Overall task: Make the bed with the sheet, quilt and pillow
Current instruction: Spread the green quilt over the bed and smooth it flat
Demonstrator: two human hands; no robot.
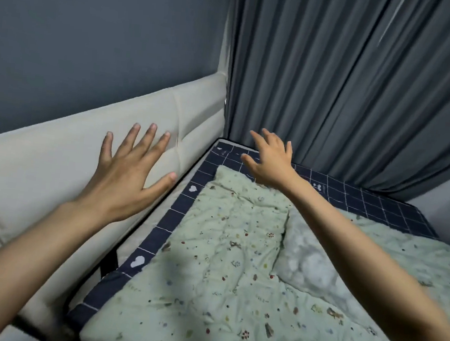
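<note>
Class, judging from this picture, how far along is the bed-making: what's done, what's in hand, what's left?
Done: the navy grid-patterned sheet covers the mattress, and the pale green floral quilt lies over it, still wrinkled. In hand: nothing; the left hand and right hand are open, reaching toward the headboard corner. Left: smoothing the quilt; no pillow is in view.

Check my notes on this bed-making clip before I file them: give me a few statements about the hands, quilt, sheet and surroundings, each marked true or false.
1. Both hands are open and hold nothing. True: the left hand and the right hand have spread fingers.
2. The quilt is plain white. False: it is pale green with small printed motifs.
3. The sheet is dark navy with a white grid. True.
4. The quilt covers the sheet up to the far corner. False: a band of sheet shows along the edges and at the corner.
5. A grey curtain hangs behind the bed. True.
6. The headboard is dark wood. False: it is cream and padded.
</note>
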